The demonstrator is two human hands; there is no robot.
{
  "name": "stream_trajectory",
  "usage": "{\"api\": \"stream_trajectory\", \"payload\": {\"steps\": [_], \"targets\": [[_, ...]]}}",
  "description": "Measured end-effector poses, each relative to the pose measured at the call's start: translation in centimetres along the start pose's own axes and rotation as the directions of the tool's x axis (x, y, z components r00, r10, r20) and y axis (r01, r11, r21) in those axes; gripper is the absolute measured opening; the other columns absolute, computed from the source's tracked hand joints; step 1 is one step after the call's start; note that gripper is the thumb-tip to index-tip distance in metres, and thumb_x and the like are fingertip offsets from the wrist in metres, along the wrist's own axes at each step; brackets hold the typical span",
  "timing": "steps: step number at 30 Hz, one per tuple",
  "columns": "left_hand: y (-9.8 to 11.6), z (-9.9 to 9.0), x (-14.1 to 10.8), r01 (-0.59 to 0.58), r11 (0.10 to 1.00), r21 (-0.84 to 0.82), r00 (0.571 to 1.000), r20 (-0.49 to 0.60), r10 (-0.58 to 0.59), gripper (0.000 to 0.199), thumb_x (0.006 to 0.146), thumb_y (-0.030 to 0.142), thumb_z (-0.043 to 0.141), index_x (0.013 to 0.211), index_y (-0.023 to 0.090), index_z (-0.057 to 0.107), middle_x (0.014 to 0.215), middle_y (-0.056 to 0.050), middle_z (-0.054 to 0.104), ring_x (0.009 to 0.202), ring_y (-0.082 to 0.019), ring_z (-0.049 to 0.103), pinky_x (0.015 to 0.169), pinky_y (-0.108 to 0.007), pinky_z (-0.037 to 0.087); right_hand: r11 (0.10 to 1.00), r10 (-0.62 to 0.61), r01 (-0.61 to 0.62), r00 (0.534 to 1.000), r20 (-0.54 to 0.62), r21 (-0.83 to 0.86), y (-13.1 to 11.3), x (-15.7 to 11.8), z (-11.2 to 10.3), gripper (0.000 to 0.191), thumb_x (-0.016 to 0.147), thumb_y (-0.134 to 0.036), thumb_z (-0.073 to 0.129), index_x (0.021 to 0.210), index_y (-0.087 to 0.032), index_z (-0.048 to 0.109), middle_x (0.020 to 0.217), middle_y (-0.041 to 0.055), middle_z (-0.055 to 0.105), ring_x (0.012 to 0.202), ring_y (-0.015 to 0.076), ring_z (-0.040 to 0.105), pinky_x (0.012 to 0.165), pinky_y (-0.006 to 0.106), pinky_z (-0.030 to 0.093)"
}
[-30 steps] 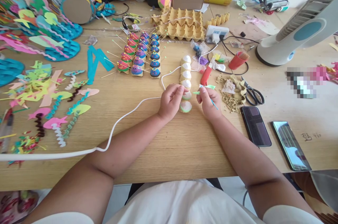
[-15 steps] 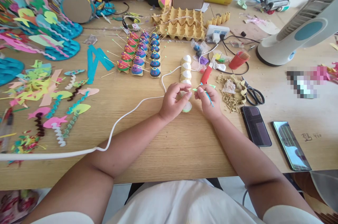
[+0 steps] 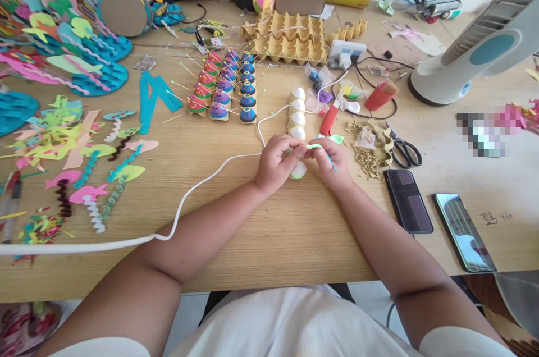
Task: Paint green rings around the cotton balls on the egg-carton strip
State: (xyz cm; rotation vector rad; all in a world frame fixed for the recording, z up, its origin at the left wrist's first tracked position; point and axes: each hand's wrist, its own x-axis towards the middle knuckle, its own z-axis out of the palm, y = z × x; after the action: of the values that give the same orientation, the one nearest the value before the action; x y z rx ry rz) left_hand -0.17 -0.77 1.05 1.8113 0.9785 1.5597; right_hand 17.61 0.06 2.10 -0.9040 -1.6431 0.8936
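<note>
Hands nearly together. Right hand (image 3: 340, 172) pinches a soft pale-green strip (image 3: 314, 146) and a thin blue stick (image 3: 332, 164); left hand (image 3: 273, 165) curled close, grip unclear from here. Strip between them, near a row of white-topped tan cardboard cups (image 3: 297, 106).

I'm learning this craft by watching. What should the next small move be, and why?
Perhaps lay the green strip around a white-topped cup: the right hand holds it close by, and the front cup has a green edge.
</note>
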Motion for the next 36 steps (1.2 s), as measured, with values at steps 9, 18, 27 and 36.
{"api": "stream_trajectory", "payload": {"steps": [9,18,27,36], "targets": [[-0.1,0.2,0.0,0.133,0.991,0.026,0.986,-0.103,-0.129,0.052,0.103,0.068,0.061,0.078,0.023,0.069,0.079,-0.003,0.072,0.080,-0.018,0.064,0.080,-0.036,0.050,0.991,0.109,-0.102,0.991,-0.079,0.091,0.1,-0.1,0.5,0.037,0.087,-0.059,0.086,0.094,-0.024,0.077,0.084,0.0012,0.078,0.072,0.0141,0.067,0.070,0.030,0.057],[-0.3,0.3,-0.1,0.189,0.979,-0.081,0.980,-0.041,-0.193,0.053,0.100,0.074,0.061,0.099,0.022,0.075,0.092,-0.006,0.077,0.088,-0.019,0.071,0.083,-0.034,0.055,0.992,0.091,-0.104,0.979,-0.183,-0.064,-0.7,-0.1,0.1,0.062,0.094,-0.075,0.067,0.063,-0.021,0.068,0.059,-0.0003,0.067,0.056,0.0114,0.055,0.062,0.029,0.048],[-0.1,0.2,-0.4,-0.075,0.993,0.096,0.996,0.061,0.069,0.024,0.098,0.042,0.081,0.114,0.024,0.078,0.097,-0.004,0.080,0.092,-0.019,0.072,0.090,-0.036,0.055,0.987,0.069,-0.098,0.975,-0.209,-0.130,-0.8,-0.2,0.3,0.069,0.092,-0.081,0.063,0.059,-0.021,0.066,0.055,0.0009,0.064,0.054,0.0125,0.054,0.056,0.029,0.045],[-0.5,0.0,-0.1,0.083,0.994,0.070,0.993,-0.090,-0.077,0.035,0.104,0.055,0.069,0.096,0.023,0.082,0.095,-0.006,0.083,0.089,-0.019,0.072,0.084,-0.035,0.054,0.998,0.000,-0.005,0.996,-0.089,-0.057,0.4,0.1,0.0,0.055,0.091,-0.074,0.073,0.117,-0.026,0.076,0.080,-0.0004,0.070,0.071,0.0153,0.062,0.068,0.032,0.053]]}}
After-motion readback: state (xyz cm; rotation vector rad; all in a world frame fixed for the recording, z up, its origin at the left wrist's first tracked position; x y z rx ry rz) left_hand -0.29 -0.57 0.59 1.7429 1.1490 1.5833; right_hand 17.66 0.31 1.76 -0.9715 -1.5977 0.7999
